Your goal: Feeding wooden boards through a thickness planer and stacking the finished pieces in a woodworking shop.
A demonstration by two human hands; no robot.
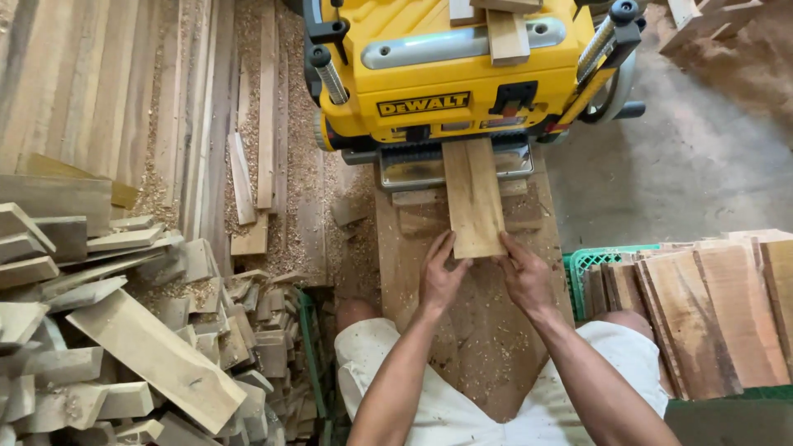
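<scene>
Two hands: both rest at the near end of one short pale wooden board (473, 198), which lies flat on the sawdust-strewn brown wooden counter (413, 248) in front of the person.
Board position: its far end sits in the mouth of the yellow benchtop planing machine (450, 70), on the grey metal feed plate (413, 168); its near end lies just ahead of the fingertips.
Long axis: the board runs straight away from the person, from the hands toward the machine, tilted only slightly to the left at its far end.
Direction from the grip: the board lies forward of both hands, between them, its near edge crosswise to the forearms.
Left hand (439, 277): fingers spread and extended, tips touching the near left corner and the left edge; an open, flat grip, pressing rather than clasping.
Right hand (526, 277): fingers likewise extended, tips on the near right corner; open, nothing enclosed.
Nearer hand: neither clearly; both meet the near end at about the same reach, one on each corner.
Left of the counter: a heap of rough grey-brown offcut wooden blocks (124, 330), with long planks (99, 91) laid on the floor beyond it.
Right of the counter: a green plastic crate (588, 260) beside a stack of reddish-brown wooden slabs (710, 314).
</scene>
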